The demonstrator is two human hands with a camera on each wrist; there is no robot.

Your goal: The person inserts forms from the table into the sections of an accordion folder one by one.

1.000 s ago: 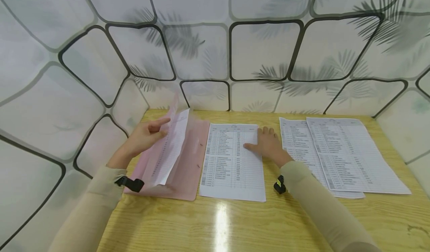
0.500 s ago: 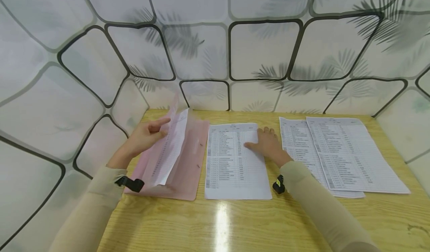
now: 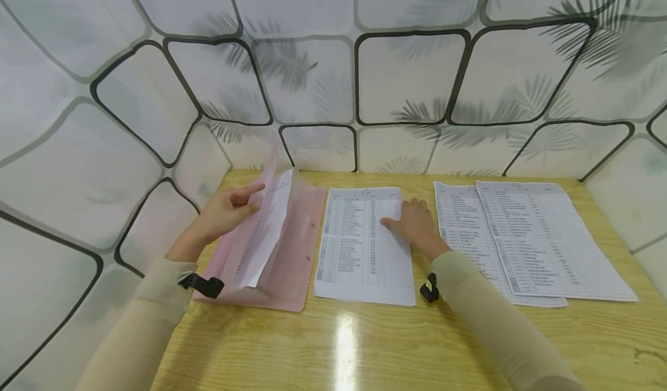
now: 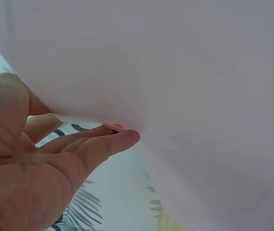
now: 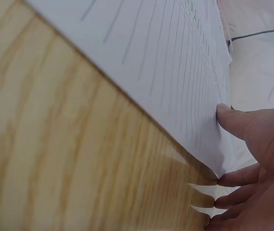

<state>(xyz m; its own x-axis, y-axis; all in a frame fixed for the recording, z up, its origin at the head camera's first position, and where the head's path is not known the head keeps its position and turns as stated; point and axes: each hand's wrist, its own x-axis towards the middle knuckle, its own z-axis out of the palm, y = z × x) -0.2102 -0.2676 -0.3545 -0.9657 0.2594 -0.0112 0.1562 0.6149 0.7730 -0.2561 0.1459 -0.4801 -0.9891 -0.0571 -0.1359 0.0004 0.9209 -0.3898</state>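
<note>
Middle sheet (image 3: 362, 246) flat on the counter (image 3: 281, 344), centre of frame, just right of the pink folder (image 3: 306, 229). One page or several, cannot tell. Long axis runs up and down the frame, roughly parallel to the folder's.

Right hand (image 3: 418, 223) the nearer: on the sheet's upper right edge, thumb over its face, fingertips at the rim. Whether any fingertip is underneath, unclear.

Left hand (image 3: 225, 211), left of centre, pinches the folder's raised cover at its edge, tilted up. Printed papers (image 3: 268, 229) inside stand tilted with it. Hands well apart, middle sheet and folder spine area between them.

Right of frame: two overlapping sheets (image 3: 547, 240), apart from the right hand's fingers.

Writing: tabular rows with a header line on the middle sheet and the right-hand pair; too small to read. No brand or label made out on the folder.
</note>
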